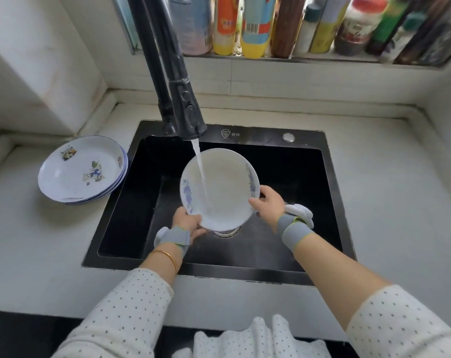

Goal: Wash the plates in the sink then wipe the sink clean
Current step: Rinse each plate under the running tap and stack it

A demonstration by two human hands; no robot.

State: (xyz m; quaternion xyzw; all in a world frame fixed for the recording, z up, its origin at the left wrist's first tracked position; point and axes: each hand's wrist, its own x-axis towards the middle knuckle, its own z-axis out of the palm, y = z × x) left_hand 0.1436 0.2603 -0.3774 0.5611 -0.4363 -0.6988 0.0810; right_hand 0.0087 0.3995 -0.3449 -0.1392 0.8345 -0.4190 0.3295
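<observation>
I have both hands over the black sink [309, 177], holding a single white plate [224, 192] with blue floral marks on its rim. The plate is tilted with its hollow facing up, and it hangs above the drain [227, 230] near the middle of the basin. My left hand [187, 220] grips the plate's near-left rim, with the thumb curled over the top edge and the fingers underneath. My right hand [267, 201] clasps the right rim, thumb on the inner face and the other fingers wrapped behind the plate, where I see them only in part.

The black faucet [180, 104] rises at the sink's back-left corner. Its stream of water [200, 169] falls onto the plate's inner face, left of centre.

A stack of plates [82, 171] sits on the countertop [387, 202], just beside the sink's left edge. They are white with blue rims and small coloured pictures. I cannot tell whether the stack touches the sink's rim. A silver knob [288, 137] sits on the sink's back rim toward the right corner. A row of bottles [245, 27] stands on the ledge behind the countertop's back edge.

Grey bands [294, 228] wrap both wrists, a gold bangle [167, 257] circles the left forearm, and the dotted sleeves [131, 306] are pushed up the arms.
</observation>
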